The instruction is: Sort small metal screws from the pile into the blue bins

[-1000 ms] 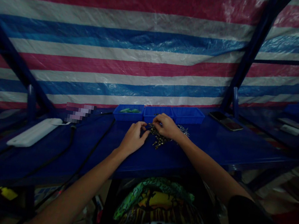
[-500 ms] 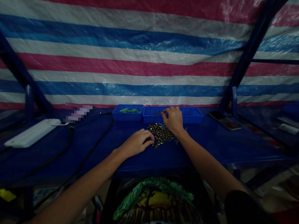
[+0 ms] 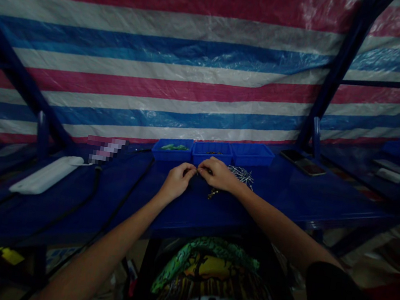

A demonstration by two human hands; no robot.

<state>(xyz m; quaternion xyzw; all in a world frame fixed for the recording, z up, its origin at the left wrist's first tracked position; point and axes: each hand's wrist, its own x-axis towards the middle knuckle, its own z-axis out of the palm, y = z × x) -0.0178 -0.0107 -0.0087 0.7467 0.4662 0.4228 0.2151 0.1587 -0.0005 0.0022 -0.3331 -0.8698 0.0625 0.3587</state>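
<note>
Both hands low over dark blue worktable (image 3: 291, 193), fingertips meeting just in front of middle bin; left hand (image 3: 177, 180) curled, thumb + forefinger pinched toward right hand (image 3: 219, 174), also curled w/ fingers pinched; something tiny apparently nipped between the two, too small and dim to make out; can't tell which hand actually has it. Heap of small dark metal parts (image 3: 216, 191) mostly hidden under right hand, only a few brassy bits showing at its near edge, on tabletop. Cluster of thin silvery metal pins (image 3: 242, 175) just right of right hand, near bins. Row of three shallow blue plastic bins at table's back edge: left bin (image 3: 171, 152) w/ green pieces inside; middle bin (image 3: 211, 153) w/ a few dark bits; right bin (image 3: 252, 154), contents not discernible. Two dark flat phones (image 3: 302, 162) further right on table; white power strip (image 3: 46, 175) w/ black cable (image 3: 116, 207) at left; striped red-white-blue plastic tarp (image 3: 161, 54) behind.
</note>
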